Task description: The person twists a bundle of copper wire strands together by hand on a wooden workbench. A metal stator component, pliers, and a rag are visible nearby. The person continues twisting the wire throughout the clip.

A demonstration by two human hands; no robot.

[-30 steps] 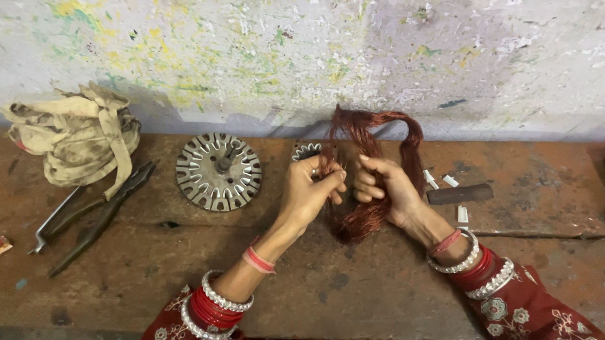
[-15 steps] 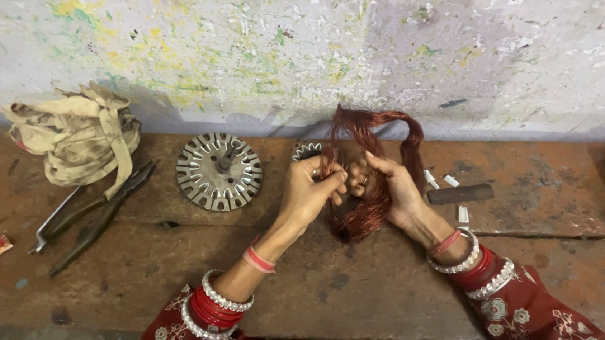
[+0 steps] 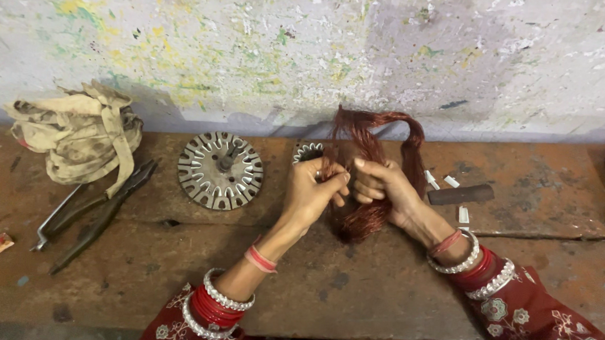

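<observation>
While both hands pinch it at mid-height, the bundle of copper wire (image 3: 371,170) stands roughly upright above the workbench (image 3: 350,296), its looped top toward the wall. The left hand (image 3: 313,192) and right hand (image 3: 384,187) close on strands from opposite sides, nearly touching. A slotted metal disc (image 3: 220,170) lies left, with pliers (image 3: 90,211) and a cloth bundle (image 3: 78,134) farther out.

A workshop: worn wooden bench (image 3: 128,279), pliers (image 3: 98,211), slotted metal stator disc (image 3: 220,171) (paint-spattered wall (image 3: 255,37) behind).

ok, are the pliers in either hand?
No: the pliers lie on the bench left of the slotted metal disc, while the left hand and right hand both grip the copper wire bundle.
</observation>
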